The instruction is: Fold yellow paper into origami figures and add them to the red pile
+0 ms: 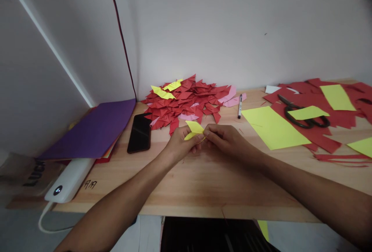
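A small folded piece of yellow paper (194,127) is held between both hands above the middle of the wooden table (186,190). My left hand (181,141) grips its left and lower part, with the fingers partly hidden behind it. The fingertips of my right hand (219,136) pinch its right corner. Just behind the hands lies a heap of folded red paper pieces (186,99), with some pink pieces and a couple of folded yellow ones (163,92) on top.
A black phone (139,132), purple sheets (93,132) and a white power bank (69,180) lie left. Rightward are a marker (240,106), a yellow sheet (274,128), scissors (302,118) under a yellow piece, and red paper scraps (343,118). A wall rises behind.
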